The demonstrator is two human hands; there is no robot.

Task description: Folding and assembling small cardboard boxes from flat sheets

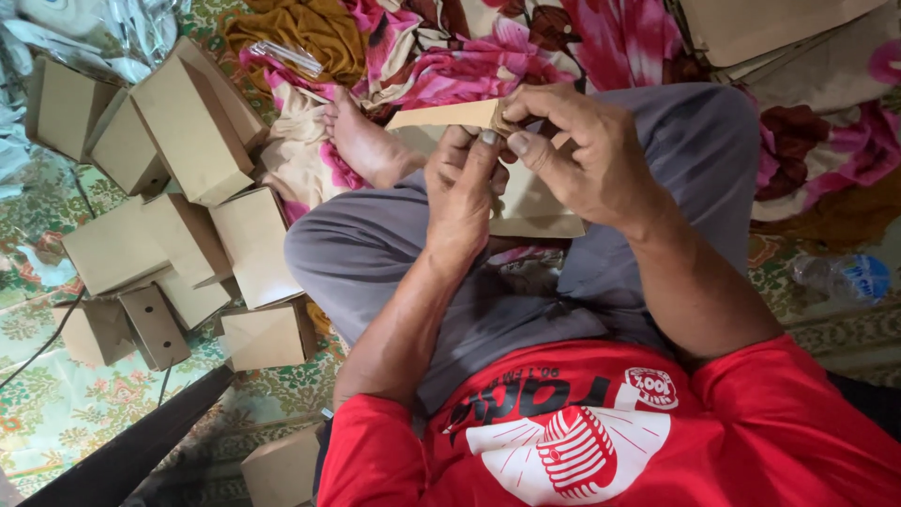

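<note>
A flat piece of brown cardboard, a box not yet folded up, rested over my lap, above my crossed legs in grey trousers. Its top edge was bent into a narrow flap that pointed away to my left.

My left hand held the cardboard from the near side, its grip pressed together, with thumb and fingers pinching the top fold. My right hand came over from the far side, its grip also closed on the same fold, so the fingertips of both hands met there.

My bare foot lay just beyond the cardboard, on a pink and cream flowered cloth spread over the floor.

To my left, well apart from my hands, a loose heap of finished brown boxes sat on a green patterned floor mat. One more box stood near my left elbow. Flat brown sheets lay stacked ahead on my right, and a plastic water bottle lay on the floor by my right knee.
</note>
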